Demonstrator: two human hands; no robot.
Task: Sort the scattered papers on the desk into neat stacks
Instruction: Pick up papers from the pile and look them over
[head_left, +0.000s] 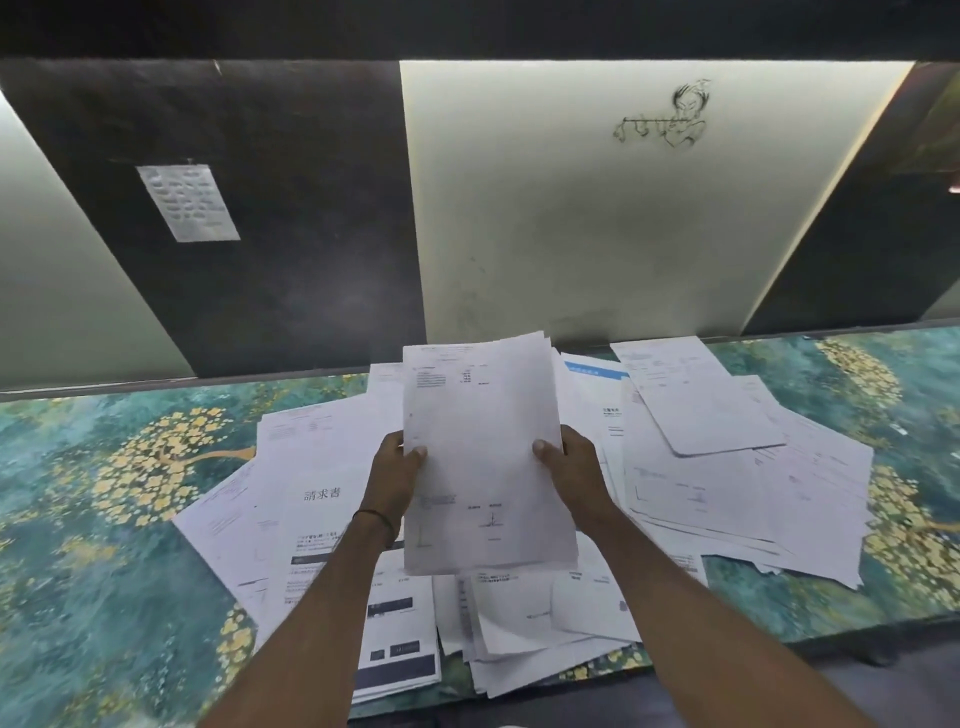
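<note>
Left hand (397, 467) and right hand (569, 460) grip opposite side edges of a sheaf of printed sheets (485, 452), thumbs on its face, held upright above the desk (104, 519). Beneath it, loose papers (727, 488) lie scattered and overlapping across the teal, gold-flowered desk covering, near a wall

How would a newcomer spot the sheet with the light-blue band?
On the teal floral desk, white papers lie spread, and the left hand and right hand hold a stack up above them. Just right of that stack's top lies the sheet. It alone has a light-blue band across its top; the banded sheets near the front edge are dark navy.
</note>
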